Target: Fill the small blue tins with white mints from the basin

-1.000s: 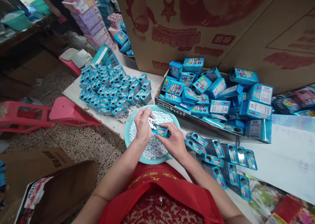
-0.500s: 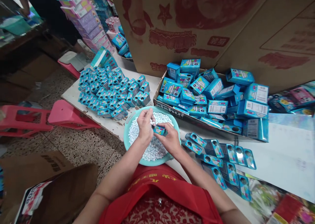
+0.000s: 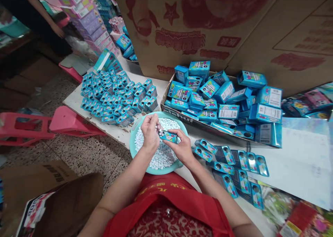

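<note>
A teal bowl (image 3: 135, 131) full of small white candies (image 3: 162, 157) sits at the table's near edge. Over it, my right hand (image 3: 180, 147) grips a small blue box (image 3: 168, 136). My left hand (image 3: 150, 133) is closed on a few white candies, fingertips right at the box's end. Several flat blue boxes with round windows (image 3: 234, 167) lie to the right of the bowl. A block of small standing blue boxes (image 3: 117, 96) sits left of the bowl.
A cardboard tray (image 3: 166, 107) heaped with blue cartons (image 3: 221, 98) stands behind the bowl, large brown cartons (image 3: 208, 25) behind that. Pink stools (image 3: 65, 120) lie on the floor at left. Another person's arm (image 3: 44, 15) shows far left. An open carton (image 3: 52, 195) sits at lower left.
Both hands stay over the bowl, the left fingers still working candies at the box's end. The view has shifted slightly; the person at far left has moved into sight.
</note>
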Demonstrator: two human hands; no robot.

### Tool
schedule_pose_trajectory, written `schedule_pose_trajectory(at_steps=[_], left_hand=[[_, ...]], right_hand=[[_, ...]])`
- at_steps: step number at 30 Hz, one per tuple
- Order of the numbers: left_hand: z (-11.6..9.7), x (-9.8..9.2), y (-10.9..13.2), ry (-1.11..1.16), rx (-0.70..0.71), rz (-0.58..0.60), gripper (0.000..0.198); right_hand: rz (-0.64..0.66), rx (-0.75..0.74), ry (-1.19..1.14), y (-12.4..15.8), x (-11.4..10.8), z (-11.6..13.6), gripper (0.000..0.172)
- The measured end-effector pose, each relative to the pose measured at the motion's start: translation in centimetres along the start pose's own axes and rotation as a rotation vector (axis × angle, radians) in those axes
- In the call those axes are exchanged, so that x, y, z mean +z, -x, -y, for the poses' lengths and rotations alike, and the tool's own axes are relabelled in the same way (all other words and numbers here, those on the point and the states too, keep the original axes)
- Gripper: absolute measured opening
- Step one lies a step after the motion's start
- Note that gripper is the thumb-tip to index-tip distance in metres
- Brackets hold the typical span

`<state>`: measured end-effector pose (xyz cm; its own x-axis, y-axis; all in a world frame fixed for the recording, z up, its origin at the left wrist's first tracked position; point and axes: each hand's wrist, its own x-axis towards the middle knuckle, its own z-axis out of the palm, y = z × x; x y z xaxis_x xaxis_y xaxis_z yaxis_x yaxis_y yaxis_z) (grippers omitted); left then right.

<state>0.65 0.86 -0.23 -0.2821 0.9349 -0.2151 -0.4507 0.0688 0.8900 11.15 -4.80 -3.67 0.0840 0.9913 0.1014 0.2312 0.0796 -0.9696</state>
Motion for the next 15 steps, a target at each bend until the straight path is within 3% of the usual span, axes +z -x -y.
schedule_pose_trajectory(at_steps=[5, 9, 12, 15], left_hand=[[-0.2, 0.1, -0.1, 0.018, -0.059, -0.009, 0.036], [-0.3, -1.1, -1.0, -0.068, -0.048, 0.010, 0.034], [1.0, -3.6, -2.6, -0.506, 0.032, 0.056, 0.028], [3.3, -6.4, -3.9, -1.208, 0.077, 0.282, 0.023]], right_hand=[[0.003, 0.066, -0.043, 0.1, -0.5, 0.0, 0.031], [0.028, 0.224, -0.264, 0.6, -2.0, -0.7, 0.041], [-0.004, 0.278, -0.347, 1.2, -3.1, -1.2, 0.044], [-0.050, 0.259, -0.300, 1.9, -4.3, -1.2, 0.040]])
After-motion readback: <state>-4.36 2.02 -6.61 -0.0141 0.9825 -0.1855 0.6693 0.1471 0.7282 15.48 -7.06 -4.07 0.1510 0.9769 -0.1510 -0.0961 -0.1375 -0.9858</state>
